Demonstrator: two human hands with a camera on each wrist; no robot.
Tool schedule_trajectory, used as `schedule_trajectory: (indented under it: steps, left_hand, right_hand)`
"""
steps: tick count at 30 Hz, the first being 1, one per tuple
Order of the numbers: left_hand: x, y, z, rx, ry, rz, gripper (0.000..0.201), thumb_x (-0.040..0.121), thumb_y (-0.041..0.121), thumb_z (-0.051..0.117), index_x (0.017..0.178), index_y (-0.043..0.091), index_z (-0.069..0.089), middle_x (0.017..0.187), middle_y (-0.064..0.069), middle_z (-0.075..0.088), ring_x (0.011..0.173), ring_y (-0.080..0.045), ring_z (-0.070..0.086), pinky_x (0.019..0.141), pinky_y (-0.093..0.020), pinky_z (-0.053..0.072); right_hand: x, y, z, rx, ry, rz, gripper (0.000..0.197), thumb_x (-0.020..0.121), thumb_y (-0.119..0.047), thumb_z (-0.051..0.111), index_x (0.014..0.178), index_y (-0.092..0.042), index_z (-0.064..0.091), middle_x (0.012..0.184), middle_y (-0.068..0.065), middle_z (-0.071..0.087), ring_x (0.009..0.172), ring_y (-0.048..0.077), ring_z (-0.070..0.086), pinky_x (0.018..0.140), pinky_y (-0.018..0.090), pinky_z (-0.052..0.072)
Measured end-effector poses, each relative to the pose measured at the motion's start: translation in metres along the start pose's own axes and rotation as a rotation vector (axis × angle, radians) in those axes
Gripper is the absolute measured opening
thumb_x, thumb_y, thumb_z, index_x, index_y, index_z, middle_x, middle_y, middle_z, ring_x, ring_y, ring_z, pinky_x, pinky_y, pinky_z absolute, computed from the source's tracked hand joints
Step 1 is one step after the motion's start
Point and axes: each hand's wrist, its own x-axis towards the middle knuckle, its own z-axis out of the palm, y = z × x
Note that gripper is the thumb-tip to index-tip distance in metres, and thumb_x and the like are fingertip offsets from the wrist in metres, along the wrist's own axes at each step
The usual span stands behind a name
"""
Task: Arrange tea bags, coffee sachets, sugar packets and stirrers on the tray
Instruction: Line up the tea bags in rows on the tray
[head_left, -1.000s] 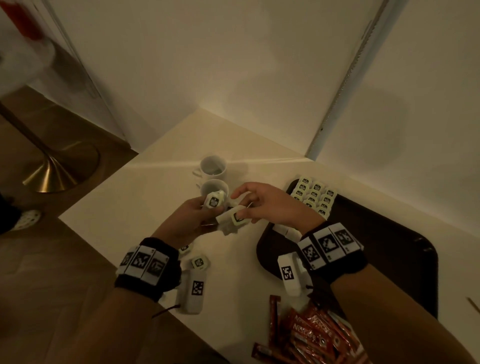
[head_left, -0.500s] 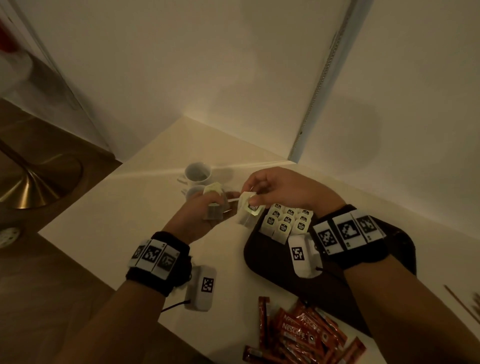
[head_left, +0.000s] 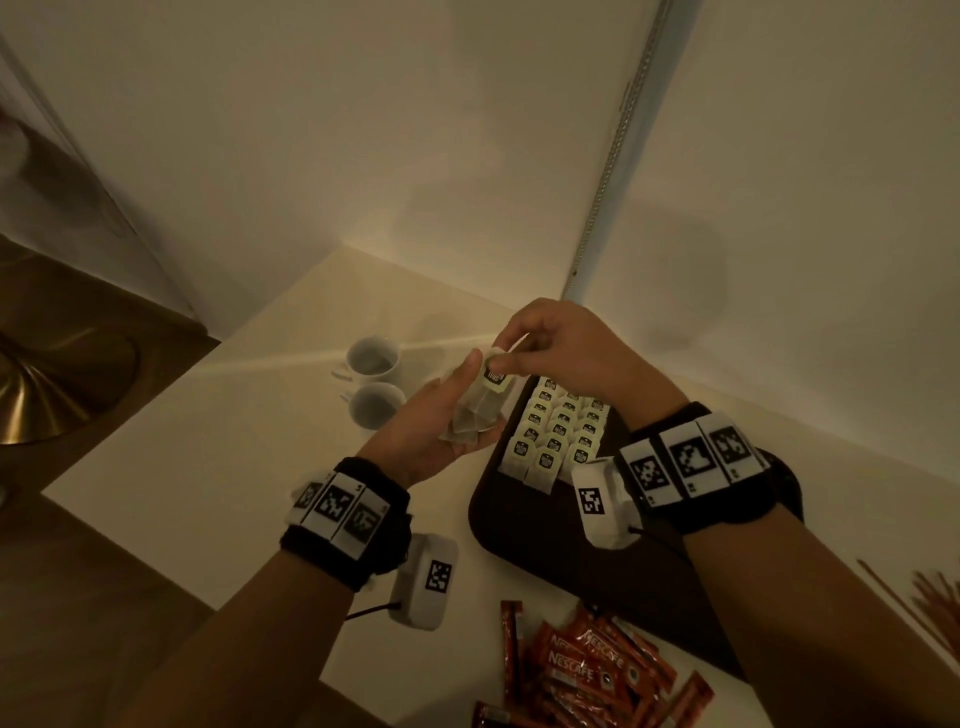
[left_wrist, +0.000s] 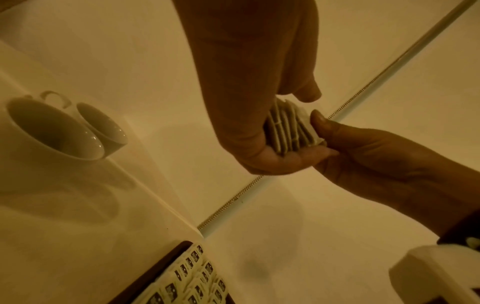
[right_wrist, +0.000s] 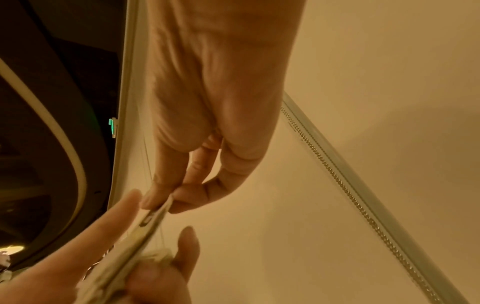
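Note:
My left hand (head_left: 447, 415) lies palm up beside the tray's far left corner and grips a small stack of tea bags (head_left: 475, 410). The right hand (head_left: 506, 358) pinches the tag end of the top tea bag (head_left: 494, 375) of that stack. In the left wrist view the stack (left_wrist: 288, 127) sits edge-on between my left hand's fingers (left_wrist: 306, 92) and the right thumb (left_wrist: 320, 121). The right wrist view shows the pinch on the tag (right_wrist: 158, 209). Rows of tea bags (head_left: 561, 431) stand on the dark tray (head_left: 519, 525).
Two white cups (head_left: 375, 358) (head_left: 375, 408) stand left of the tray. Red coffee sachets (head_left: 587, 670) lie in a heap at the table's near edge, and wooden stirrers (head_left: 924, 597) lie at the far right. Walls close off the back.
Both hands have moved from above the cups to the tray's far left corner. The right hand, which held a tea bag apart, now pinches the top of the left hand's stack.

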Motion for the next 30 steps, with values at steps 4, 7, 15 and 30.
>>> schedule_trajectory:
  steps: [4,7,15,30]
  left_hand:
    - [0.003,0.001,0.006,-0.025,0.053,0.139,0.021,0.079,0.035,0.07,0.09,0.019,0.062,0.074,0.005,0.061,0.063,-0.008,0.057,0.056,-0.021,0.048]
    - [0.006,0.008,0.016,0.006,0.077,0.249,0.011,0.073,0.021,0.074,0.076,0.022,0.063,0.067,0.004,0.059,0.064,-0.013,0.053,0.053,-0.02,0.045]
    - [0.01,0.023,0.038,0.119,0.074,0.439,0.012,0.077,0.014,0.074,0.076,0.025,0.072,0.073,0.0,0.067,0.063,-0.012,0.058,0.052,-0.021,0.045]
    - [0.01,0.021,0.042,-0.058,0.083,0.417,0.011,0.075,0.018,0.064,0.08,0.023,0.072,0.076,0.001,0.07,0.062,-0.011,0.06,0.053,-0.02,0.043]
  right_hand:
    - [-0.001,-0.009,-0.018,-0.008,0.021,-0.028,0.008,0.083,-0.02,0.07,0.088,-0.013,0.068,0.073,-0.006,0.067,0.054,-0.005,0.054,0.052,0.008,0.041]
    - [0.002,-0.015,-0.029,-0.068,0.103,-0.085,0.008,0.083,-0.025,0.07,0.087,-0.017,0.071,0.071,-0.003,0.067,0.057,0.0,0.056,0.057,0.013,0.044]
    - [-0.004,-0.039,-0.04,-0.153,0.279,-0.291,0.017,0.076,-0.029,0.076,0.084,-0.014,0.073,0.065,-0.006,0.061,0.057,0.001,0.052,0.055,0.009,0.04]
    - [-0.009,-0.022,-0.046,-0.266,0.281,-0.321,0.01,0.083,-0.03,0.069,0.081,-0.02,0.066,0.072,-0.012,0.063,0.066,0.005,0.057,0.066,0.017,0.045]
